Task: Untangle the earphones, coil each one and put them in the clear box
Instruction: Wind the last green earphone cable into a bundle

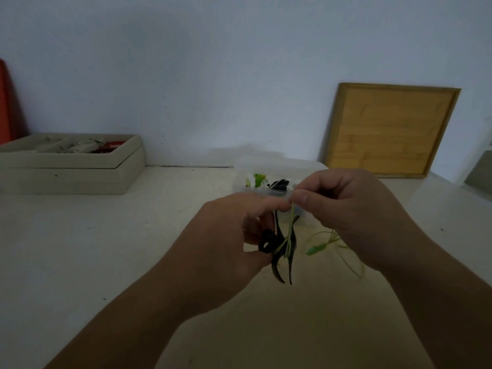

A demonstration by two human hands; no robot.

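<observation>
Above the pale table, both my hands meet over a tangle of earphone cables. My left hand [234, 230] grips a black earphone cable [277, 251], partly looped, with ends hanging down. My right hand [343, 209] pinches a thin green earphone cable [290, 222] between thumb and forefinger. The green cable crosses the black one and trails right to a green piece [315, 249] and loose loops by my right wrist. Behind my hands stands the clear box [250, 182], holding a green-and-white coil [257, 180] and a black coil [281, 185]. My hands hide its front.
A beige tray-like box [80, 171] with small items sits at the back left against the wall. A wooden board [391, 129] leans on the wall at the back right. A red object [8, 107] shows at the far left edge.
</observation>
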